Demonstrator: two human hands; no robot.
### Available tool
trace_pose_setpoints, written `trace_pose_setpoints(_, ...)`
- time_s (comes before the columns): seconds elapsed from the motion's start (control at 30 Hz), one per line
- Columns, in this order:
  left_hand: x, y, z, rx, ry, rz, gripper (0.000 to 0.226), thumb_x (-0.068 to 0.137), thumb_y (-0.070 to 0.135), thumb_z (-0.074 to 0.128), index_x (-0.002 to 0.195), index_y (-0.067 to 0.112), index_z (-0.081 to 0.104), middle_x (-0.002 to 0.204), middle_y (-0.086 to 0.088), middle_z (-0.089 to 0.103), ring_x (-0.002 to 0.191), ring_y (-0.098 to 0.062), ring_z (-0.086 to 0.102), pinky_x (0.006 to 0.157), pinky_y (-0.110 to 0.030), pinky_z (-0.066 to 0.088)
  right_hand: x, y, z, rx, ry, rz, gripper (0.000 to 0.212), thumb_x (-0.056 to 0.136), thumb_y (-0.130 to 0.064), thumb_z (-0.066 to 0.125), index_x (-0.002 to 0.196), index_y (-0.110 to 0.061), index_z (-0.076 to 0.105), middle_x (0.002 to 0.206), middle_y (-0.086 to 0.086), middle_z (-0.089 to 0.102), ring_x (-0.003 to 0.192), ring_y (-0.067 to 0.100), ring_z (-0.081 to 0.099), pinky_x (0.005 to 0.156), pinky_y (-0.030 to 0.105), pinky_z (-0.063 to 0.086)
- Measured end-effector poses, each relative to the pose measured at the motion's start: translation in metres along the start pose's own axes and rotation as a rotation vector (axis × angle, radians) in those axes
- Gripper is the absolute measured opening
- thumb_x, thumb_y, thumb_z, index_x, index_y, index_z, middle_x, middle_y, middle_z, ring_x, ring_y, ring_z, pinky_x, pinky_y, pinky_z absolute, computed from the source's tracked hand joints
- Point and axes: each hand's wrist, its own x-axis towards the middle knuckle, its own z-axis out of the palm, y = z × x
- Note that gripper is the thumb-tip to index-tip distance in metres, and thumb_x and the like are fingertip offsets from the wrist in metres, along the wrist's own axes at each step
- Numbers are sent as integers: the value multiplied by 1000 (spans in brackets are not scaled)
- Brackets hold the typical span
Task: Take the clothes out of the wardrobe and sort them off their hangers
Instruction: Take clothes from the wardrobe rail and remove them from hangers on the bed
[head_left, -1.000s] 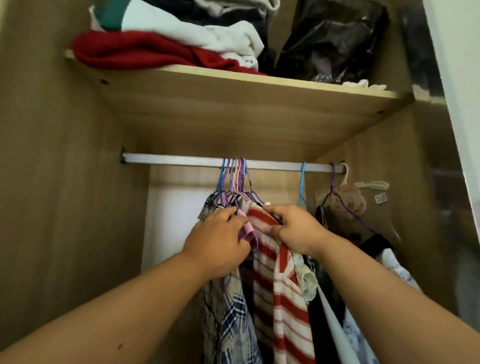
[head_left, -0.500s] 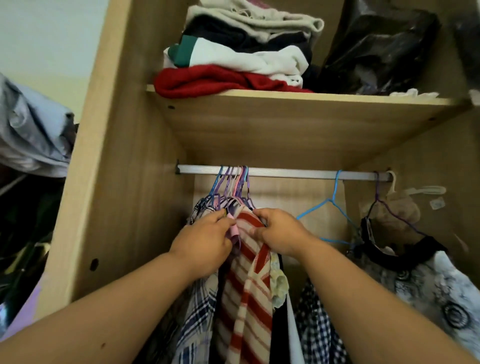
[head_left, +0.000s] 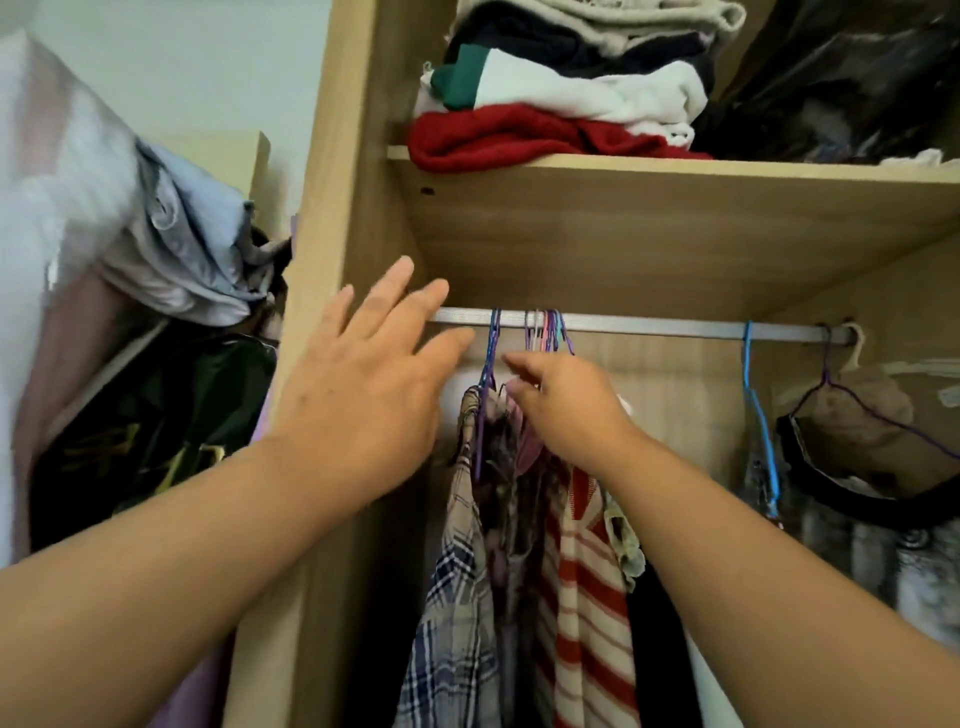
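Note:
A bunch of clothes hangs from a metal rail (head_left: 649, 327) inside the wooden wardrobe: a plaid shirt (head_left: 452, 623), a dark floral garment (head_left: 514, 499) and a red-and-white striped top (head_left: 592, 613), on several thin coloured hangers (head_left: 545, 332). My left hand (head_left: 363, 384) is raised with fingers spread, its tips by the left end of the rail, holding nothing. My right hand (head_left: 566, 410) rests on the tops of the bunched garments just under the hooks; its fingers curl into the cloth, and the grip itself is hidden.
A blue hanger (head_left: 758, 415) and a purple hanger with a dark-collared garment (head_left: 857, 467) hang at the right. The shelf (head_left: 675, 171) above holds folded clothes (head_left: 561, 104) and a black bag (head_left: 841, 88). Left of the wardrobe side panel (head_left: 332, 260) lies piled fabric (head_left: 171, 249).
My left hand has let go of the garments and risen, fingers open, toward the rail's left end. The view has shifted left and closer. My right hand stays on the bunch.

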Motion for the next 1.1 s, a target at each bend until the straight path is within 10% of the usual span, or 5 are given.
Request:
trace_pose_setpoints(0.27,-13,-36,2,-360,188,-205,84,64,20,34,145,-3,26,152,-31,13,143,-40,11,118,-46,14,20,-42,56,-267,-299,104,33,90,-29,54,116,-10,58,117,14,62,109,31,56,85,33,45)
trace_pose_setpoints(0.47,-14,-46,17,-942,195,-419,101,71,13,60,151,14,0,158,-6,12,142,-13,11,99,-4,2,18,-30,72,-687,-170,370,31,87,-8,49,117,-9,59,120,16,57,110,31,53,91,37,45)
trace_pose_setpoints(1.1,-14,-46,25,-1146,242,-425,97,71,8,61,151,17,7,155,-5,22,136,-22,30,105,-27,26,-3,-74,9,-690,156,522,12,91,-20,47,94,-14,57,97,14,67,93,35,62,64,33,40)
